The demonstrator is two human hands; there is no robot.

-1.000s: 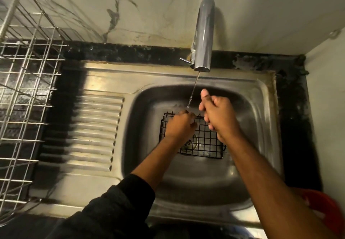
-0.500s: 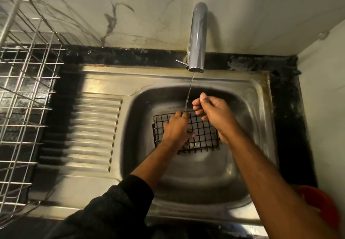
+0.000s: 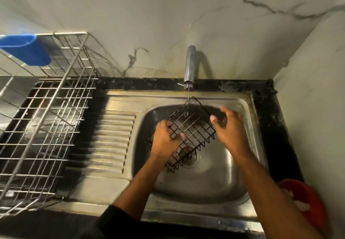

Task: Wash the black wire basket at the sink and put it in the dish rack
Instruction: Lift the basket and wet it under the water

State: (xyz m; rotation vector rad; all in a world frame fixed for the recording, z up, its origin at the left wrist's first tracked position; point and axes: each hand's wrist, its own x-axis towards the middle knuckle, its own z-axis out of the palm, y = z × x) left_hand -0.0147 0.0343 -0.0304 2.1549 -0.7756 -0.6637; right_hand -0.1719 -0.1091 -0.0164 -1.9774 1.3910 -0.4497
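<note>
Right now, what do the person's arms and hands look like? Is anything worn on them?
Both hands are bare, with no gloves, rings or watch visible. The left hand has a dark, black-looking sleeve pushed up near the elbow, leaving the forearm uncovered. The right hand has a forearm that is bare right to the picture's edge; no sleeve shows there.

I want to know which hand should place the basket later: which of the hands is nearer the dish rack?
Left. The left hand grips the black wire basket on the side toward the dish rack; the right hand is beyond the basket.
</note>
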